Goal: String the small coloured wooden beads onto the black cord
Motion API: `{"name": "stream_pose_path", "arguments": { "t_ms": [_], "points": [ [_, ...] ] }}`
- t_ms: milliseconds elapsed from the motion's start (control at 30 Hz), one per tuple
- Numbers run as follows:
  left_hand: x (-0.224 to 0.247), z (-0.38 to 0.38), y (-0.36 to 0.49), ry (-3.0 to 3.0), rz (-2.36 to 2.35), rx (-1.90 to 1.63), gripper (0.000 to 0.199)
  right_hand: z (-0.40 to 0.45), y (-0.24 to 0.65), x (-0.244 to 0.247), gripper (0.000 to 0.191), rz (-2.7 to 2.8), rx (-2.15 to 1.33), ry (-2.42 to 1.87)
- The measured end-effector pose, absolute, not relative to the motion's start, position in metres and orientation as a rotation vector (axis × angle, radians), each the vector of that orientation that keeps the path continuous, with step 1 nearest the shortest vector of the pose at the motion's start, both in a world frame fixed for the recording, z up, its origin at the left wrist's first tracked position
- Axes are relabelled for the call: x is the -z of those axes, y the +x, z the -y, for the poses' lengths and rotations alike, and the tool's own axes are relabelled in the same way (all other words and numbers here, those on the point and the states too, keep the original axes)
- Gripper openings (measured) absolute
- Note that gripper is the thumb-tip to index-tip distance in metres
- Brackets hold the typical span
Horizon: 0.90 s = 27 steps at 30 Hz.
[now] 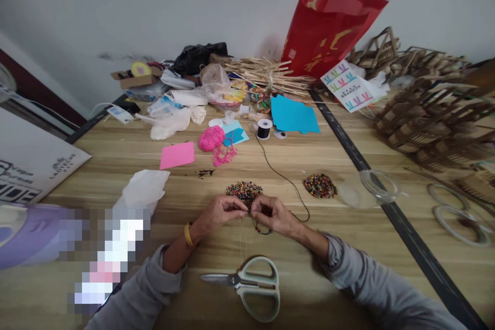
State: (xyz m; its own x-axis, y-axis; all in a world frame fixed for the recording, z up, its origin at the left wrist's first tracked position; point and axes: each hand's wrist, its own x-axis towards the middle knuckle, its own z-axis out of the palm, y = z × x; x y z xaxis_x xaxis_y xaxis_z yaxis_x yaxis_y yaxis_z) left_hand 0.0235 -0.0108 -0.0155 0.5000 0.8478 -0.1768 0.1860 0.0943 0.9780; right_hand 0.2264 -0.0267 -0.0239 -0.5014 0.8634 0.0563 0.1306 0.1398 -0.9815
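Note:
My left hand (228, 210) and my right hand (269, 213) nearly meet above the wooden table, each closed in a pinch at the near edge of a pile of multicoloured beads (243, 191). What the left fingertips hold is too small to name. From beneath the right hand comes a black cord with a few beads (263, 231), which seems to be pinched there. The cord runs up to a black spool (264, 129). Thin pale threads hang below the fingertips. White-handled scissors (258, 286) lie nearer to me, and a coil of strung beads (319, 186) lies to the right.
Pink yarn (211, 138), a pink sheet (177, 155) and blue sheets (295, 114) lie farther back. A red bag (328, 31) stands by the wall. Woven baskets (417, 118) and clear rings (379, 186) are at the right. A pixelated area covers something at the left.

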Motion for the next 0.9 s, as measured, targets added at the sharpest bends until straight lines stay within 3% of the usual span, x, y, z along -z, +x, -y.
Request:
{"name": "stream_pose_path", "arguments": {
  "t_ms": [900],
  "points": [
    [0.0144, 0.0113, 0.024, 1.41, -0.982, -0.616, 0.016, 0.0258, 0.2273, 0.0243, 0.018, 1.843, -1.355, -0.973]
  ]
}}
